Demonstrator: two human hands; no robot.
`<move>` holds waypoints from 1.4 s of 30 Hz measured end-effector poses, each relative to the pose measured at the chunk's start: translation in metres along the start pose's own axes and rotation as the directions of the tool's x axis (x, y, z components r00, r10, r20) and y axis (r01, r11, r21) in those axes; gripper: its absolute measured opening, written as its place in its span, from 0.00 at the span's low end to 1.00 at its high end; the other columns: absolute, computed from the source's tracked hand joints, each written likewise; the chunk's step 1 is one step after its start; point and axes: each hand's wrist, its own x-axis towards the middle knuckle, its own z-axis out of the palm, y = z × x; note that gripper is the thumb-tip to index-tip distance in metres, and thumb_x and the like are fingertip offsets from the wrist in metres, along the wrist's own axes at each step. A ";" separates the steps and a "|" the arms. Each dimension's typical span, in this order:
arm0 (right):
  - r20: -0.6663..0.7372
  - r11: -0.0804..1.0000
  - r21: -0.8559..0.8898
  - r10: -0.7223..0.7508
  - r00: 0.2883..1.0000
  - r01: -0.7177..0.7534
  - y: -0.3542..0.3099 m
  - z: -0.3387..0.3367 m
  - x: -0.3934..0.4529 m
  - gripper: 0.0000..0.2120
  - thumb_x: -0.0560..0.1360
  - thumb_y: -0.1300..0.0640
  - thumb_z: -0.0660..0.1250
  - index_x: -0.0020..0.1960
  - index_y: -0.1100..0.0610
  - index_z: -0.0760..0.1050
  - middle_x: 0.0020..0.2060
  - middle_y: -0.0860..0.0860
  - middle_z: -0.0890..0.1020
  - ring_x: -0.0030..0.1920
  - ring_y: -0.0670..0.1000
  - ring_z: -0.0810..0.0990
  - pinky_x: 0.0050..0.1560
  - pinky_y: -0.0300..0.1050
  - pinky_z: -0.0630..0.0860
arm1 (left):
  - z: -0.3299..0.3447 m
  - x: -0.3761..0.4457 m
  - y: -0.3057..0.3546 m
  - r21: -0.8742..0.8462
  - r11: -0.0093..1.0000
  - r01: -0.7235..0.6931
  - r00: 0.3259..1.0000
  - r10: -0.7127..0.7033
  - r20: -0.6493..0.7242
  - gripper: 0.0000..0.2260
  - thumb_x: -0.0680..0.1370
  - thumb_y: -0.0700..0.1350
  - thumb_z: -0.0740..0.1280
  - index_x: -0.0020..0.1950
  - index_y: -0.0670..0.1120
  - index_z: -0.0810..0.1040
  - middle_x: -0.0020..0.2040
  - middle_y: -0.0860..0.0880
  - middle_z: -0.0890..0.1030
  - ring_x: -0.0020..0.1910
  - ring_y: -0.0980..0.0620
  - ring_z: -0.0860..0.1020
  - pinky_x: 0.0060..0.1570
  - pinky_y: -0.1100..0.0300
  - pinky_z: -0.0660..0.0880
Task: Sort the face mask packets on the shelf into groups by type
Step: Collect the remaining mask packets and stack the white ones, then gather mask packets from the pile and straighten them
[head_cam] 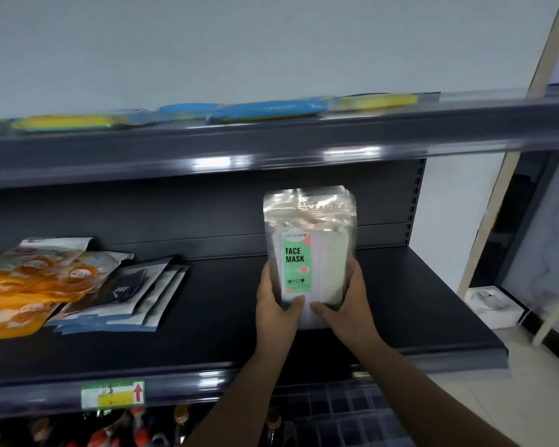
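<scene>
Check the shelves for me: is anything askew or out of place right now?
Nothing is spilled or damaged. The orange packets and black-and-white packets lie in loose, fanned, overlapping piles on the middle shelf, not squared up. Both hands, left hand and right hand, hold the clear green-label packet upright.

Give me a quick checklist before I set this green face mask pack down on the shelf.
1. Hold on green pack: left hand and right hand both grip its lower end, upright. Ok.
2. Bare spot on shelf under and right of the pack. Ok.
3. Kept apart from orange packs and black packs at left. Ok.
4. Other green packs on this shelf to join: none seen. Cannot tell.
5. Blue and yellow packs on upper shelf, type unreadable. Cannot tell.
</scene>
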 end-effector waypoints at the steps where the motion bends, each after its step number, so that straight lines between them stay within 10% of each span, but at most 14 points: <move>1: 0.011 1.000 -0.012 0.011 1.000 -0.011 0.002 -0.001 -0.001 0.50 0.62 0.63 0.77 0.75 0.50 0.53 0.68 0.48 0.66 0.69 0.48 0.64 0.67 0.56 0.70 | 0.001 -0.003 -0.002 -0.019 1.000 0.011 1.000 -0.011 0.019 0.35 0.73 0.30 0.68 0.75 0.47 0.58 0.64 0.53 0.70 0.60 0.61 0.70 0.43 0.81 0.70; 15: 0.016 0.967 -0.108 0.233 0.972 -0.230 0.004 -0.064 0.048 0.31 0.64 0.60 0.78 0.60 0.60 0.64 0.56 0.58 0.78 0.47 0.56 0.81 0.44 0.53 0.80 | 0.051 0.042 0.003 0.122 0.971 0.206 0.967 -0.221 0.127 0.18 0.71 0.38 0.73 0.59 0.39 0.77 0.53 0.46 0.81 0.50 0.49 0.80 0.45 0.63 0.75; 26: 0.037 0.876 -0.309 0.399 0.916 -0.369 0.034 -0.086 0.052 0.37 0.71 0.49 0.72 0.70 0.63 0.57 0.63 0.61 0.74 0.61 0.61 0.75 0.48 0.45 0.70 | 0.088 0.042 -0.008 0.216 0.904 0.370 0.881 -0.415 0.226 0.14 0.73 0.41 0.71 0.59 0.41 0.78 0.55 0.43 0.81 0.51 0.49 0.80 0.50 0.61 0.75; 33: 0.036 0.851 -0.368 0.415 0.909 -0.374 0.040 -0.101 0.062 0.44 0.70 0.48 0.72 0.75 0.56 0.49 0.65 0.61 0.73 0.63 0.64 0.73 0.61 0.56 0.72 | 0.104 0.041 -0.005 0.238 0.904 0.355 0.875 -0.411 0.256 0.15 0.74 0.43 0.70 0.60 0.43 0.77 0.57 0.42 0.81 0.56 0.46 0.80 0.58 0.54 0.76; 42: 0.162 0.764 -0.622 -0.091 0.983 0.173 0.011 -0.076 0.062 0.33 0.71 0.53 0.70 0.73 0.57 0.62 0.68 0.57 0.70 0.70 0.60 0.65 0.65 0.55 0.67 | 0.070 0.025 0.039 0.697 0.703 -0.142 0.987 0.046 0.154 0.23 0.78 0.51 0.60 0.72 0.47 0.66 0.69 0.46 0.72 0.66 0.45 0.70 0.63 0.56 0.68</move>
